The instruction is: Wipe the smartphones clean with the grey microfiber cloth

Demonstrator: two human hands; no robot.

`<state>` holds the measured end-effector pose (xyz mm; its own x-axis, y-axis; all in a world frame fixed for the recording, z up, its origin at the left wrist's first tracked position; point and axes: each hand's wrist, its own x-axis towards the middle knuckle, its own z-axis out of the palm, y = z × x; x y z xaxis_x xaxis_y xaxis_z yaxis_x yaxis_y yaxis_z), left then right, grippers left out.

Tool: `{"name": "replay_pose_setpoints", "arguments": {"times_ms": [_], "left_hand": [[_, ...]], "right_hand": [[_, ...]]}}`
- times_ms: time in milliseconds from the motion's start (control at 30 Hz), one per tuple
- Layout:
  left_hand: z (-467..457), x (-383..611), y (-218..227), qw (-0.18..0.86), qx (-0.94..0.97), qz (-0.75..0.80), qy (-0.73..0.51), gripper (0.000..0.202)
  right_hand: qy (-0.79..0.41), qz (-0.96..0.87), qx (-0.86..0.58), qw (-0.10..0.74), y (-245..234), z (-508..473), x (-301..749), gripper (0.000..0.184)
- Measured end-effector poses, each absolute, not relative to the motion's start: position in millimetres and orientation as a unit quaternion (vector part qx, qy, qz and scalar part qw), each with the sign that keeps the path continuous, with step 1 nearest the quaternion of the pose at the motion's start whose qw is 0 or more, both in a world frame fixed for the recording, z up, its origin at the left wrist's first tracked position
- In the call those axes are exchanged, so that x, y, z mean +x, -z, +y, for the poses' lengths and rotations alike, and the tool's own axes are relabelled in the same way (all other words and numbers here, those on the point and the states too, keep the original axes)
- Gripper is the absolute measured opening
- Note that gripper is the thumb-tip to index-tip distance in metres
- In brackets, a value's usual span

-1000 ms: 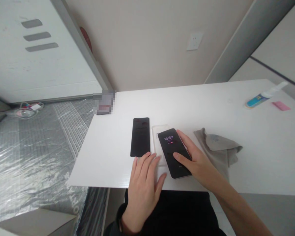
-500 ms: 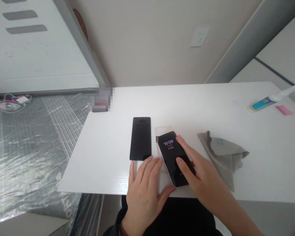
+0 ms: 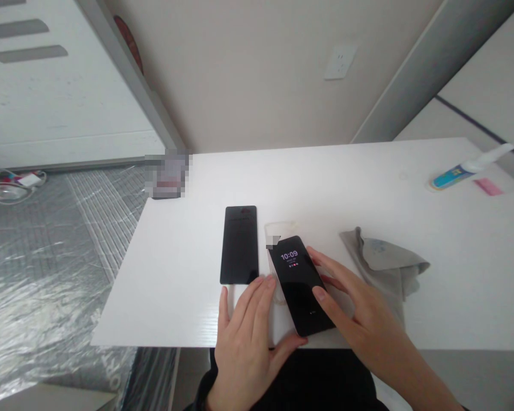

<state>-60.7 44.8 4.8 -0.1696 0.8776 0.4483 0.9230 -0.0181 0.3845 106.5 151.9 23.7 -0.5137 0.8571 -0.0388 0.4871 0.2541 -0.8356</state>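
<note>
A smartphone (image 3: pixel 298 288) with a lit lock screen reading 10:09 lies tilted in my right hand (image 3: pixel 362 319), thumb over its right edge and fingers along the side. My left hand (image 3: pixel 249 337) is palm down at the table's front edge, fingers stretched out, its thumb against the phone's lower end. Partly under the phone is a clear phone case (image 3: pixel 281 224). To the left, a second dark phone or flat black panel (image 3: pixel 240 245) lies just beyond my left fingertips. A grey cloth (image 3: pixel 389 260) rests crumpled to the right of my right hand.
The white table (image 3: pixel 154 302) meets the wall at the back. Far right are a blue-labelled bottle with a white nozzle (image 3: pixel 450 177) and a pink slip (image 3: pixel 489 186). A blurred-out object (image 3: pixel 168 177) sits at the back left corner. Plastic sheeting (image 3: pixel 38 274) covers the floor.
The lit phone has shifted slightly toward me. My right index finger has slid off its screen to the side edge. The view has turned a little; my left hand keeps its place.
</note>
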Motion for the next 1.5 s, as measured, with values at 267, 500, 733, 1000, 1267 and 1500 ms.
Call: {"name": "replay_pose_setpoints", "arguments": {"times_ms": [267, 500, 733, 1000, 1267, 1500], "left_hand": [[39.2, -68.5, -5.5, 0.028, -0.665, -0.691, 0.282, 0.039], [40.2, -70.6, -2.3, 0.047, -0.667, -0.688, 0.282, 0.038], [46.0, -69.1, -4.4, 0.054, -0.658, -0.702, 0.268, 0.033], [51.1, -65.6, -2.2, 0.044, -0.628, -0.721, 0.288, 0.032], [53.3, -56.7, -5.3, 0.049, -0.595, -0.731, 0.332, 0.028], [22.2, -40.2, 0.3, -0.098, -0.538, -0.712, 0.440, 0.039]], "right_hand": [[-0.405, -0.806, -0.383, 0.199, -18.6, 153.4, 107.5, 0.058], [-0.362, -0.843, -0.352, 0.186, -11.8, 155.1, 109.6, 0.088], [-0.331, -0.841, -0.365, 0.222, -6.6, 158.1, 103.2, 0.070], [-0.265, -0.853, -0.377, 0.245, -4.8, 163.1, 91.2, 0.063], [-0.471, -0.698, -0.448, 0.301, -5.9, 146.2, 85.4, 0.070], [-0.675, -0.521, -0.436, 0.288, -18.2, 127.3, 106.4, 0.091]]}}
